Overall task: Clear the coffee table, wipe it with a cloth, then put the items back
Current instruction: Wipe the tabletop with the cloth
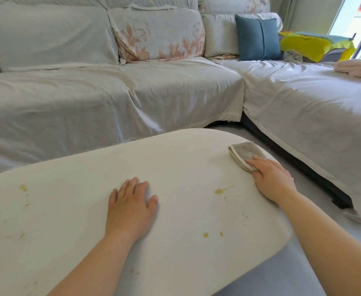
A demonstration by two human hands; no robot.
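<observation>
Two bare forearms are showing from the bottom edge — no sleeves, no watch, no bracelet reaching into view. The left hand (130,207) is wearing no ring or glove; the right hand (271,180) is looking just as plain — short nails, nothing worn.

A cream-white coffee table (175,167) with rounded ends fills the lower half of the frame, running from the left edge toward the right of centre, its top bare of objects. Yellowish-brown stains (222,190) dot the surface: one streaked spot right of centre, smaller drops below it, and fainter marks toward the lower left. A folded grey-beige cloth (244,151) lies flat at the table's far right end, close to the rounded edge, its layered folds showing along the left side and its near corner covered.
</observation>
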